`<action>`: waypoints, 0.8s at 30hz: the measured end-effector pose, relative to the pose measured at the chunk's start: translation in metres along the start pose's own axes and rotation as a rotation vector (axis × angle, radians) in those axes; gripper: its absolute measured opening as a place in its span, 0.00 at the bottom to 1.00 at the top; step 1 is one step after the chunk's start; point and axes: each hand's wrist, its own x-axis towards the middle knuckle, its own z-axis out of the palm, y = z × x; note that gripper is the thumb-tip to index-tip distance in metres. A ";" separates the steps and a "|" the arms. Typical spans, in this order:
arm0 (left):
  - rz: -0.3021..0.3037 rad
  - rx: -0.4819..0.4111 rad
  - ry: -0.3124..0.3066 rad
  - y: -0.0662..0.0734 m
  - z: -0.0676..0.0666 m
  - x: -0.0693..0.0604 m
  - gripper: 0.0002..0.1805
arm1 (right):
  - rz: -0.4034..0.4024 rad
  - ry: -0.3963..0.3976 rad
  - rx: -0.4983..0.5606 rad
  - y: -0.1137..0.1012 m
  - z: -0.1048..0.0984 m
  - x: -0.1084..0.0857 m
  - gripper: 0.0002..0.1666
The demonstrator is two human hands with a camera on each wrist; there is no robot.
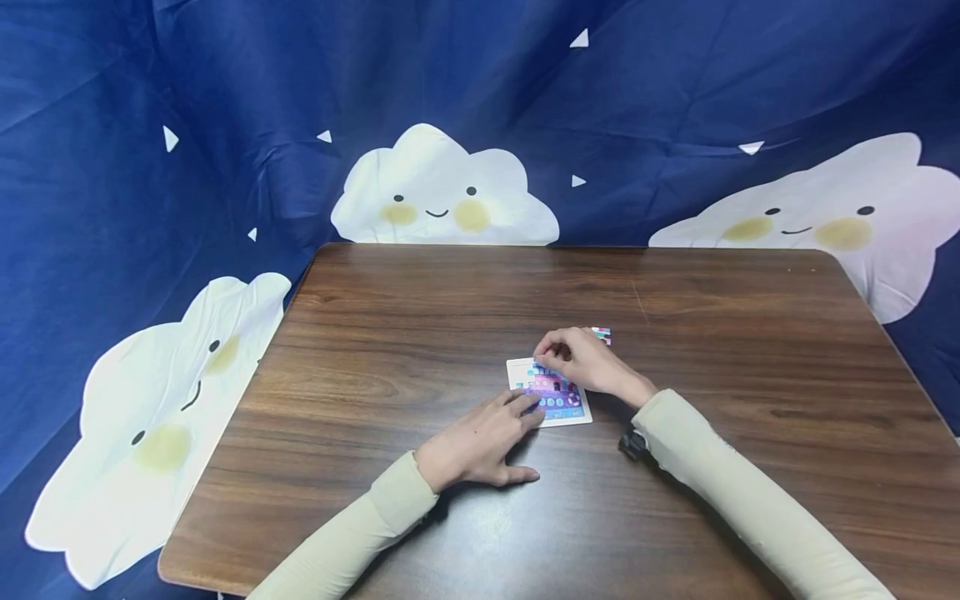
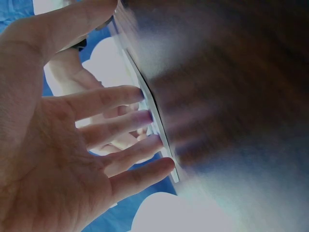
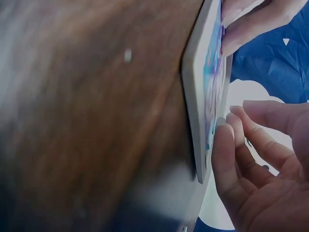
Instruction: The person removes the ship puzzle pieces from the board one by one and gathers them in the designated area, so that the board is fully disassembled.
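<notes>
A small white-framed puzzle board (image 1: 567, 419) with a pink, purple and blue picture lies on the table. Its upper left part shows bare white. My left hand (image 1: 483, 437) rests its outstretched fingertips on the board's left side, thumb spread away on the tabletop. In the left wrist view those fingers (image 2: 128, 128) touch the board's edge (image 2: 155, 108). Over the top edge of the board, my right hand (image 1: 581, 358) has bent fingers with thumb and fingertips close together. The right wrist view shows these fingertips (image 3: 231, 113) beside the board (image 3: 198, 106); whether they pinch a piece is hidden.
Some colourful puzzle pieces (image 1: 602, 335) lie just beyond my right hand, partly covered by it. The brown wooden table (image 1: 375, 333) extends around the board. Behind it hangs a blue cloth (image 1: 247, 75) with white clouds.
</notes>
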 end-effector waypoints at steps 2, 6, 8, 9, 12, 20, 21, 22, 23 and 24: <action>-0.001 0.000 -0.002 0.000 0.000 0.000 0.48 | -0.006 -0.009 -0.005 -0.001 0.001 0.000 0.06; -0.001 0.000 -0.005 0.000 -0.001 0.000 0.48 | -0.013 -0.041 -0.022 -0.004 0.003 -0.001 0.06; -0.002 0.000 -0.009 0.000 -0.001 0.000 0.47 | -0.017 -0.069 -0.040 -0.004 0.003 -0.001 0.07; -0.001 0.002 -0.008 0.000 -0.001 0.000 0.47 | -0.018 -0.082 -0.046 -0.005 0.003 -0.002 0.07; 0.000 0.005 -0.006 0.000 0.000 0.000 0.46 | -0.022 -0.113 -0.061 -0.006 0.002 -0.002 0.08; -0.004 0.009 -0.015 0.000 0.000 0.001 0.47 | -0.011 -0.129 -0.063 -0.007 0.001 -0.002 0.08; -0.004 0.010 -0.016 0.000 0.000 0.001 0.47 | -0.008 -0.130 -0.065 -0.008 0.000 -0.002 0.08; -0.004 0.009 -0.016 0.000 0.000 0.001 0.47 | -0.007 -0.130 -0.066 -0.008 0.001 -0.002 0.08; -0.003 0.008 -0.016 0.000 0.000 0.001 0.47 | -0.004 -0.130 -0.069 -0.008 0.000 -0.002 0.08; -0.003 0.005 -0.016 0.000 0.000 0.001 0.47 | -0.004 -0.131 -0.071 -0.008 0.001 -0.002 0.08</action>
